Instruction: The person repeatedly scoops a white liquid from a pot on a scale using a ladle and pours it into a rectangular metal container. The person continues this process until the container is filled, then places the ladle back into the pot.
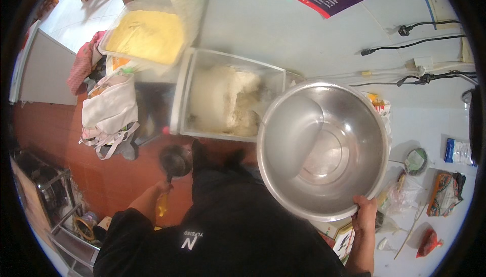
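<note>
My left hand (162,190) grips the handle of a small dark ladle or pan (176,161), held over the red floor at the left. At the right, my right hand (365,208) is closed on the rim of a large stainless steel basin (353,151), which is tilted and shows its inside. Between them, just beyond my body, a clear plastic bin (228,53) holds off-white powder (218,98). Part of the powder is hollowed out at its right side. Beyond it to the left stands a clear tub (171,62) filled with yellow powder or meal (148,36).
A pink-white cloth bag (110,104) lies left of the bin. Power cords (417,79) run along the pale wall. Plastic bags (402,193) and a small green-topped bowl (415,162) lie on the white surface at right. A metal rack (68,239) stands at lower left.
</note>
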A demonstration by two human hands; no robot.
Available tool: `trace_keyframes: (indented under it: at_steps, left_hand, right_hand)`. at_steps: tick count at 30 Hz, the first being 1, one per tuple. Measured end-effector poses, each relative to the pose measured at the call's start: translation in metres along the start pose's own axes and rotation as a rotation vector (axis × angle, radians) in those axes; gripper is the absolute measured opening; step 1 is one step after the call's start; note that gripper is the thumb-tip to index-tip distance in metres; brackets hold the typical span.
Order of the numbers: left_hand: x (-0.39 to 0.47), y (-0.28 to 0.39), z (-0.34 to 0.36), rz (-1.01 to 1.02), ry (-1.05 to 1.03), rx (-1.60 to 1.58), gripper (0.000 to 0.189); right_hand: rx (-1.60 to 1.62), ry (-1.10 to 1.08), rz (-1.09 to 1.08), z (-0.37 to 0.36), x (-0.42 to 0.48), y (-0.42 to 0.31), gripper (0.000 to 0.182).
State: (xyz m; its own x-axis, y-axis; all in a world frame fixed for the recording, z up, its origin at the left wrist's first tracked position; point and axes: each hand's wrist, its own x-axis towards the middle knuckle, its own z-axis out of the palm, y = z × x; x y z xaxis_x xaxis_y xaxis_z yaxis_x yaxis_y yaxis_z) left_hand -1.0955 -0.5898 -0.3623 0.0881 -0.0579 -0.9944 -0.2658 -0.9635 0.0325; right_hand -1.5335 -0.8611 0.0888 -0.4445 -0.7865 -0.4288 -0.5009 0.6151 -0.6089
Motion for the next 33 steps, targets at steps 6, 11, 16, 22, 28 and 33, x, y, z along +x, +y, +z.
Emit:
trace_keyframes:
  at_steps: [6, 11, 16, 22, 28, 33]
  left_hand:
    - [0.072, -0.028, 0.025, 0.17, -0.085, -0.127, 0.022]
    - [0.002, 0.022, 0.006, 0.141, -0.038, -0.058, 0.024]
    - [-0.002, 0.024, 0.005, 0.114, -0.022, -0.024, 0.026]
    - [0.013, 0.002, 0.008, 0.129, -0.005, -0.007, 0.026]
    - [0.008, 0.002, 0.002, 0.023, -0.042, -0.009, 0.026]
    - [-0.015, 0.018, -0.006, 0.062, -0.045, 0.047, 0.025]
  right_hand:
    - [0.028, 0.013, -0.015, 0.001, 0.004, 0.001, 0.027]
    - [-0.021, 0.036, 0.032, 0.004, 0.003, -0.002, 0.027]
    - [-0.12, 0.03, -0.17, 0.005, 0.007, 0.002, 0.018]
    - [-0.134, 0.055, -0.296, -0.005, 0.021, 0.017, 0.017]
    - [-0.073, 0.065, -0.193, -0.001, 0.009, 0.009, 0.016]
    - [-0.01, 0.006, -0.052, -0.007, 0.003, 0.005, 0.029]
